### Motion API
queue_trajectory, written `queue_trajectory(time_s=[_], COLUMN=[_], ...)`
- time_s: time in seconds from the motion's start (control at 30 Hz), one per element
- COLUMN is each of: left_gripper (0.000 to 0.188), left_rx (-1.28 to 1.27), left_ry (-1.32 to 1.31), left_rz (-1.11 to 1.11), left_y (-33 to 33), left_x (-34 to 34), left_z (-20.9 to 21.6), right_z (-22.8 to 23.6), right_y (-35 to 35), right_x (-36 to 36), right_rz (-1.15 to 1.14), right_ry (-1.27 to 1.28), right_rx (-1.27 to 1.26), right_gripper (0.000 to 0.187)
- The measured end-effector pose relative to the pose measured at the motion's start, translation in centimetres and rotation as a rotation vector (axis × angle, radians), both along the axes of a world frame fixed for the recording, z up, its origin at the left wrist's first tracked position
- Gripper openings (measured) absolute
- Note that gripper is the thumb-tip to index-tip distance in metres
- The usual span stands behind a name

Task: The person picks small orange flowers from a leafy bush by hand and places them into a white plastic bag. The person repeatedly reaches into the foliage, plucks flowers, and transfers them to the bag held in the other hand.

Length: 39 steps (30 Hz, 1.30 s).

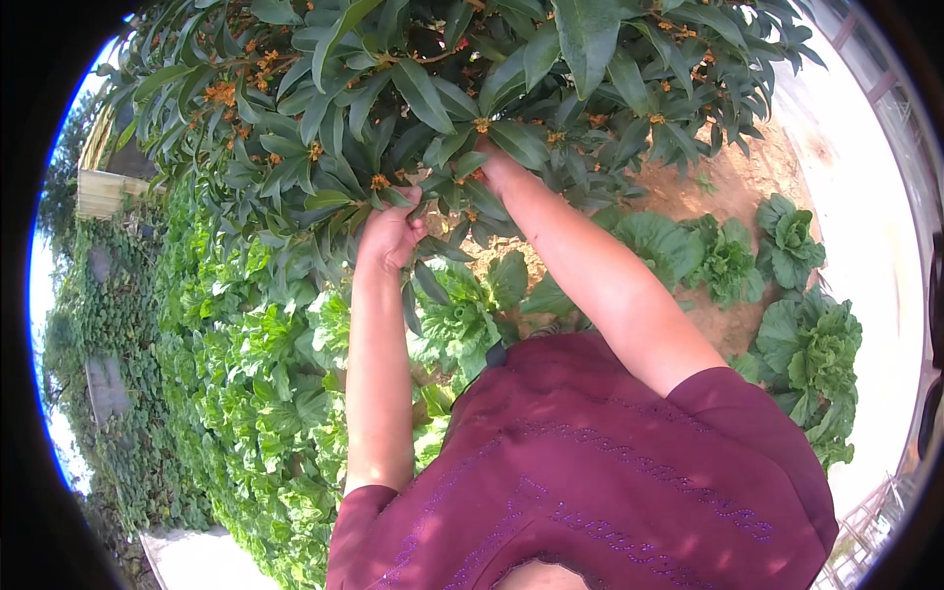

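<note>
A leafy shrub [423, 93] with long dark green leaves and small orange flower clusters [221, 93] fills the top of the head view. At its lower edge my left hand [391, 234] is closed, fingers curled round a leafy twig [401, 205] beside one orange cluster. My right hand [500, 169] reaches in among the leaves, a little farther and to the right. Leaves cover its fingers, so what they hold is hidden. Another orange cluster [481, 125] sits just above that hand.
Rows of leafy green vegetables [285, 383] grow below and to the left. More lettuce-like heads [806, 344] stand in brown soil [733, 187] on the right, beside a pale paved strip [865, 236]. An ivy-covered wall [118, 324] runs along the far left.
</note>
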State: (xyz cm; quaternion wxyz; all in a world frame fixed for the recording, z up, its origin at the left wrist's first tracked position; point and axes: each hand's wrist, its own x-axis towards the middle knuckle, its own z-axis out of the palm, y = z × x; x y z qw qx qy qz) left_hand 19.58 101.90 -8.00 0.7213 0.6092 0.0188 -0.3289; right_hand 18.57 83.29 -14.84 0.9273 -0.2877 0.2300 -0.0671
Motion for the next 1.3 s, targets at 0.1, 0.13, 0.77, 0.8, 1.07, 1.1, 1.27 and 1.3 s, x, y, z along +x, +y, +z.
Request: queue_trajectory(time_s=[0.1, 0.13, 0.77, 0.8, 1.07, 1.1, 1.27, 1.3], left_gripper=[0.017, 0.016, 0.009, 0.009, 0.011, 0.011, 0.014, 0.014], left_rx=[-0.005, -0.007, -0.295, -0.288, -0.253, -0.264, -0.279, -0.287], left_ry=[-0.012, -0.014, 0.324, 0.318, 0.285, 0.223, 0.220, 0.240], left_rz=[-0.023, -0.031, -0.026, -0.029, 0.078, 0.027, -0.001, 0.008], left_y=[-0.1, -0.3, 1.2, 1.1, -2.2, -2.2, -2.7, -2.5], left_x=[-0.3, -0.6, 3.1, 3.2, 2.1, 2.3, 2.5, 2.5], left_z=[-0.6, -0.5, -1.7, -1.7, 2.3, 2.7, 3.8, 3.5], right_z=[-0.5, -0.8, -5.6, -5.5, -7.9, -7.2, -5.1, -4.8], right_y=[-0.8, -1.0, 1.4, 1.3, -1.7, -1.5, -2.9, -2.9], right_x=[0.8, 0.9, -1.7, -1.6, -1.9, -2.3, -0.5, -0.5], right_rz=[0.023, 0.030, 0.012, 0.002, -0.084, -0.110, -0.171, -0.051], right_ry=[0.027, 0.034, -0.006, -0.017, -0.022, -0.041, -0.038, -0.011], right_rx=[-0.098, -0.131, 0.214, 0.184, 0.453, 0.467, 0.399, 0.379], right_gripper=[0.029, 0.029, 0.020, 0.019, 0.017, 0.016, 0.012, 0.012])
